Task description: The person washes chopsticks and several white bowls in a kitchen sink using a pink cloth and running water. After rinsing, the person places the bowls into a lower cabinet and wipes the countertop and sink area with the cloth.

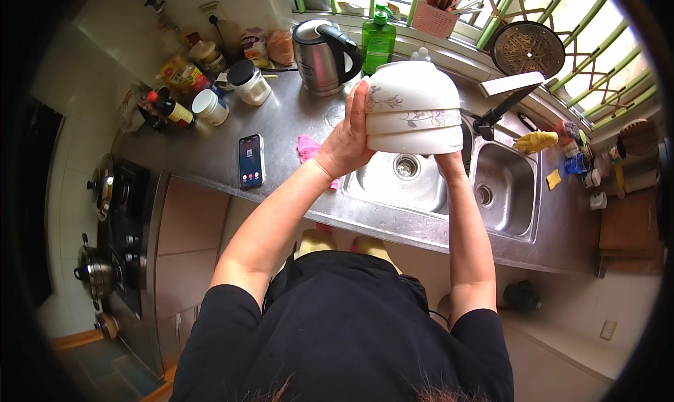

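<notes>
Between my two hands is a stack of white bowls (413, 104) with a floral pattern, held above the left basin of a steel double sink (368, 188). The bowls are nested and upside down, with the foot of the uppermost one facing up. My left hand (345, 136) presses against the stack's left side, its fingers pointing up. On the right side, my right hand (450, 162) supports the stack from behind and below; its fingers are hidden by the bowls. A pink cloth (308, 147) lies on the counter behind my left wrist.
A phone (251, 161) lies on the steel counter (287, 117). Behind it stand an electric kettle (321, 59), a green pump bottle (378, 41) and several jars. A black faucet (503, 109) rises behind the sink. Yellow gloves (537, 141) lie at right; a gas stove (129, 191) is left.
</notes>
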`<act>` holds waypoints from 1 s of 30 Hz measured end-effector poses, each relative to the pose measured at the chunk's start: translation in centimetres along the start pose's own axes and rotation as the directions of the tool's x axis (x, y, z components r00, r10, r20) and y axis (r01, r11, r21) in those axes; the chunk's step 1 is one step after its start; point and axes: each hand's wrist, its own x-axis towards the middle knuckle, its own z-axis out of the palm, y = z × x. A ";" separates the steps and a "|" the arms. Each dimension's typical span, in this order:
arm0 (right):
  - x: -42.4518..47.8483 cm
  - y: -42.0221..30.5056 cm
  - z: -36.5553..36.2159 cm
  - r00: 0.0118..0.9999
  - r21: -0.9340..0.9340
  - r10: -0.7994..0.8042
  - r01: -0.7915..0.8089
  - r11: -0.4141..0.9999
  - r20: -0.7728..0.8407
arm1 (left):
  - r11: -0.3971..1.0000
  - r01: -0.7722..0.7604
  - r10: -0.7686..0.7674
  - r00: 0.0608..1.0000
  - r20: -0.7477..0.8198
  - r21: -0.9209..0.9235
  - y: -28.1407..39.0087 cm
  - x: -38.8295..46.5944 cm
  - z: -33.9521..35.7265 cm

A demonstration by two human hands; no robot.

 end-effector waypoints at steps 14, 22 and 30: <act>-0.1 -3.6 3.0 0.827 -0.610 0.445 -0.163 0.776 0.344 | -0.112 0.568 -0.882 0.321 0.344 -0.816 4.0 -8.4 1.3; -5.9 -9.8 14.2 0.555 -0.586 0.520 -0.071 0.807 0.649 | -0.163 0.411 -0.974 0.079 0.213 -0.897 8.0 -18.7 -7.2; -12.7 -11.7 30.7 0.207 -0.550 0.546 -0.043 0.834 0.811 | -0.105 0.147 -0.980 -0.184 0.077 -0.984 12.4 -32.5 -19.6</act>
